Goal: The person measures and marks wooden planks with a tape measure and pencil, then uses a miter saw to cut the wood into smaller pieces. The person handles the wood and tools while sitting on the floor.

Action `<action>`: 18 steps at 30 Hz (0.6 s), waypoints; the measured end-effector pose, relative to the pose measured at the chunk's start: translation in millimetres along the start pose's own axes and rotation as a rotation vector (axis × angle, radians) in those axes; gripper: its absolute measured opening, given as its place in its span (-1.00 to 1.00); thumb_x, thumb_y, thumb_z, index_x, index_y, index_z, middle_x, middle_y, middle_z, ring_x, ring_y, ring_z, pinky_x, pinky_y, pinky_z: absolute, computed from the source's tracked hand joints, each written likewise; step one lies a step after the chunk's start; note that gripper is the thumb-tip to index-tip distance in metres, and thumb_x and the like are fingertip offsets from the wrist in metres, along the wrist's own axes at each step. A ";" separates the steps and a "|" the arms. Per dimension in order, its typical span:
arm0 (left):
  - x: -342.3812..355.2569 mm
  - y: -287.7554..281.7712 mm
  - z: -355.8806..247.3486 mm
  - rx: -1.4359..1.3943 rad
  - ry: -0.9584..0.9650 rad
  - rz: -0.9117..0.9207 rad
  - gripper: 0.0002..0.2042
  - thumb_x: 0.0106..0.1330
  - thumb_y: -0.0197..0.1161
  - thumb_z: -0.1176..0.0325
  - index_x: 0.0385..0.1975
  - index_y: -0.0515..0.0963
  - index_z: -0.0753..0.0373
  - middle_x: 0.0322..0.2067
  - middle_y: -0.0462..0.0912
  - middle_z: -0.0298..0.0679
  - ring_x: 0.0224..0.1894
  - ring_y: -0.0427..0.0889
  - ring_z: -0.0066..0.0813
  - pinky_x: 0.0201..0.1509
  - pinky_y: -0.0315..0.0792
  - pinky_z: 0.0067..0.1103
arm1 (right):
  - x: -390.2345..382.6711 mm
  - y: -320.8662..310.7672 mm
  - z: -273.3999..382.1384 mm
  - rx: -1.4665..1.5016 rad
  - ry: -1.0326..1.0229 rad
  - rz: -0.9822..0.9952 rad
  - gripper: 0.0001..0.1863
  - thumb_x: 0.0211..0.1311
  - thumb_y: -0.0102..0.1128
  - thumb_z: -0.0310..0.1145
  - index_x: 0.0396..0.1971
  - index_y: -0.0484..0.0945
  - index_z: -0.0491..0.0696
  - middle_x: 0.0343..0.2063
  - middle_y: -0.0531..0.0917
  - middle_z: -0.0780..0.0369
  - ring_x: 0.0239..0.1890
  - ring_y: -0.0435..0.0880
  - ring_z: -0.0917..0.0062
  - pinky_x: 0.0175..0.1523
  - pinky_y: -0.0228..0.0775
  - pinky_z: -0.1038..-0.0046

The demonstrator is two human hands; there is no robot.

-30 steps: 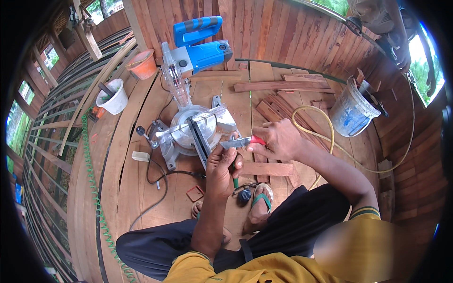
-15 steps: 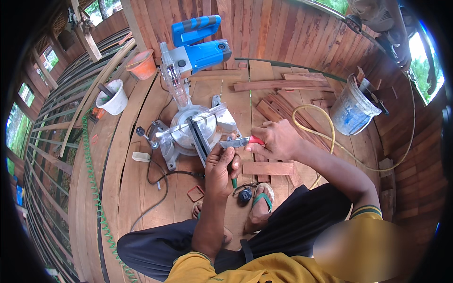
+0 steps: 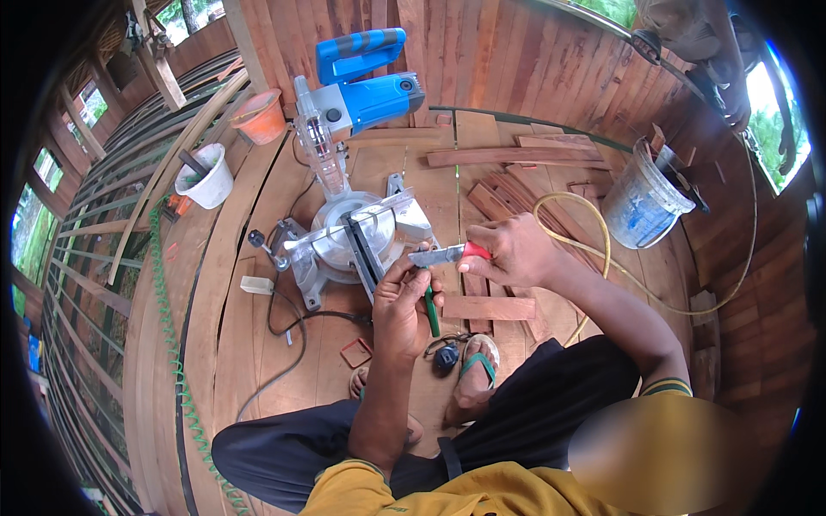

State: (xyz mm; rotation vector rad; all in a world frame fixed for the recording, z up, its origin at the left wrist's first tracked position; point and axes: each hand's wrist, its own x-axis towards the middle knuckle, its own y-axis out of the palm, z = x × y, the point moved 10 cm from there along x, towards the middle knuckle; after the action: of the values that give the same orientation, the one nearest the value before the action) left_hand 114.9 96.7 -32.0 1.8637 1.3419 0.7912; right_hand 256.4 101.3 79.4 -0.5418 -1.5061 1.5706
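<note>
1. Closest to you, your left hand [image 3: 401, 305] is closed round a slim green stick [image 3: 432, 315], pinching its upper part between thumb and fingers while the lower length sticks out on the palm's right side
2. Just right of that, your right hand [image 3: 518, 251] grips a knife [image 3: 445, 255] by its red end, fingers curled and knuckles up, the grey metal part pointing left
3. Crosswise is how the two long axes stand: the knife runs nearly level from right to left, the stick nearly upright in your view, its top just under the metal; you have the stick directly left of and below your right hand, with your left hand nearer to it, and whether edge and stick touch is too small to tell
4. Past the hands, a dark rounded tool [image 3: 446, 355] sits on the floor beside your sandalled foot [image 3: 473, 387], and a short reddish board [image 3: 489, 308] lies to the right of the stick
5. Farther ahead and left stands a blue mitre saw [image 3: 372, 105]; you cannot read any lettering on it, on the knife or on the stick
6. Farther right, a yellow hose [image 3: 607, 249] loops near a paint-smeared bucket [image 3: 637, 202]
</note>
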 end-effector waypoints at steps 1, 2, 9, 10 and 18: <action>-0.6 1.1 0.9 -0.004 -0.005 0.005 -0.62 0.51 0.22 0.53 0.30 0.54 0.33 -0.16 0.67 -0.30 -0.23 0.62 -0.54 -0.28 0.53 -0.58 | -0.8 2.5 0.8 -0.006 -0.024 -0.021 -0.47 0.35 0.29 0.20 -0.43 0.54 -0.02 -0.68 0.53 0.13 -0.54 0.64 0.07 -0.46 0.42 0.12; -1.1 2.8 1.1 -0.008 -0.008 0.010 -0.61 0.51 0.21 0.54 0.31 0.54 0.30 -0.15 0.67 -0.32 -0.23 0.62 -0.57 -0.29 0.54 -0.60 | -1.2 3.0 0.2 -0.020 -0.012 -0.014 -0.47 0.35 0.29 0.21 -0.43 0.55 -0.02 -0.68 0.54 0.13 -0.54 0.64 0.07 -0.45 0.43 0.13; -2.6 8.7 3.0 -0.063 -0.048 0.027 -0.61 0.52 0.25 0.48 0.33 0.54 0.26 -0.18 0.66 -0.34 -0.22 0.59 -0.62 -0.34 0.49 -0.68 | -1.1 4.0 -0.8 -0.068 0.011 0.023 -0.47 0.35 0.29 0.22 -0.44 0.57 0.00 -0.67 0.59 0.10 -0.55 0.66 0.08 -0.46 0.46 0.14; -2.0 7.7 4.3 -0.070 -0.043 0.034 -0.62 0.53 0.24 0.47 0.31 0.54 0.27 -0.18 0.66 -0.32 -0.22 0.59 -0.60 -0.35 0.47 -0.68 | -1.5 4.9 -1.5 -0.075 0.011 0.027 -0.47 0.35 0.28 0.23 -0.44 0.58 0.00 -0.66 0.60 0.10 -0.55 0.66 0.08 -0.46 0.46 0.14; -1.6 -4.0 6.0 -0.037 -0.020 0.004 -0.71 0.54 0.25 0.44 0.20 0.58 0.29 -0.26 0.64 -0.32 -0.30 0.56 -0.60 -0.46 0.38 -0.72 | -2.5 3.9 3.0 -0.082 0.038 -0.023 -0.44 0.37 0.22 0.27 -0.39 0.62 -0.02 -0.62 0.64 0.10 -0.52 0.70 0.10 -0.43 0.50 0.13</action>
State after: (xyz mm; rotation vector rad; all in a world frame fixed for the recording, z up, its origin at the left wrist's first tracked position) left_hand 117.1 95.0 -38.8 1.8409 1.3031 0.7927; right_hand 254.3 98.0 75.5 -0.5957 -1.5477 1.4777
